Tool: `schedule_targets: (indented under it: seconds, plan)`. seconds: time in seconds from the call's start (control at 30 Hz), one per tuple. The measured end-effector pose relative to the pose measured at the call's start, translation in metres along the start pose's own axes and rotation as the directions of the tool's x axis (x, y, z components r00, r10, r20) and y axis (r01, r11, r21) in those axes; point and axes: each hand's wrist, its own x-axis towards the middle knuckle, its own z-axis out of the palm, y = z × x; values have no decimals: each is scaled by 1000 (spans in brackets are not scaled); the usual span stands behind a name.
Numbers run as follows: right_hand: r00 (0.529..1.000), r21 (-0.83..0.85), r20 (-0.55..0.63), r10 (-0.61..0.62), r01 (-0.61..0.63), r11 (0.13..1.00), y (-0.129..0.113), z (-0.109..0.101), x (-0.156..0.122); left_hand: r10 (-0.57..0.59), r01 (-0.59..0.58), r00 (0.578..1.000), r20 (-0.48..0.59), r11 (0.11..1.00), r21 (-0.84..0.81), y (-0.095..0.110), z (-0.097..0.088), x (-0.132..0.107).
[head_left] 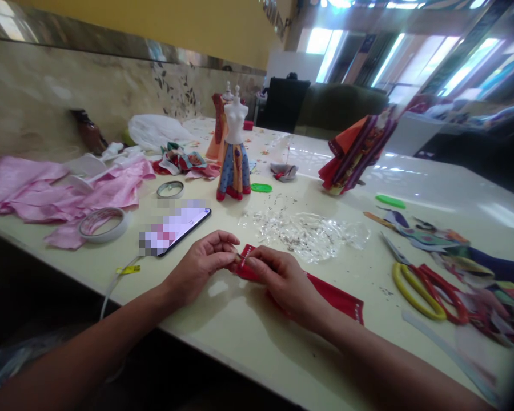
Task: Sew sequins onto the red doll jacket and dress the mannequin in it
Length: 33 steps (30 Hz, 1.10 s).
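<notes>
A red fabric strip point(336, 297) with small pale dots along its short ends lies slantwise on the table, its far end lifted between my hands. My right hand point(285, 282) is closed on the strip near that end, thumb and forefinger pinched together. From the other side, my left hand point(203, 262) pinches the tip of the same end; anything tiny between its fingertips is too small to make out. Just beyond the hands, a crumpled clear plastic sheet point(312, 234) is strewn with small shiny bits.
A phone point(188, 228) on a cable and a tape roll point(104, 224) lie left, beside pink cloth point(68, 188). A small mannequin point(235, 142) in a patterned skirt stands behind. Scissors point(428, 288) and fabric scraps point(475, 262) lie right; a dressed figure point(355, 151) stands farther back.
</notes>
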Motion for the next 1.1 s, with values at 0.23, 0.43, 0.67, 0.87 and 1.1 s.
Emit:
schedule_targets:
  seconds: [0.23, 0.43, 0.67, 0.87, 1.1]
  plan:
    - [998, -28, -52, 18, -20, 999, 2, -1, 0, -27, 28, 999, -27, 1000, 2, 1, 2, 0]
    - [991, -281, -119, -62, 27, 959, 4, -1, -2, -33, 38, 998, -44, 993, 114, -5, -3, 1]
    - [990, -371, -128, -62, 10, 928, 5, -1, -4, -48, 53, 998, -38, 989, 140, -5, -3, 1]
    - [991, -343, -117, -65, 21, 939, 5, -1, -4, -16, 20, 1000, -24, 986, 163, -5, -3, 0]
    - [997, -139, -72, -18, 8, 990, 1, -1, -2, 18, -19, 1000, 6, 981, 193, -2, -1, 0]
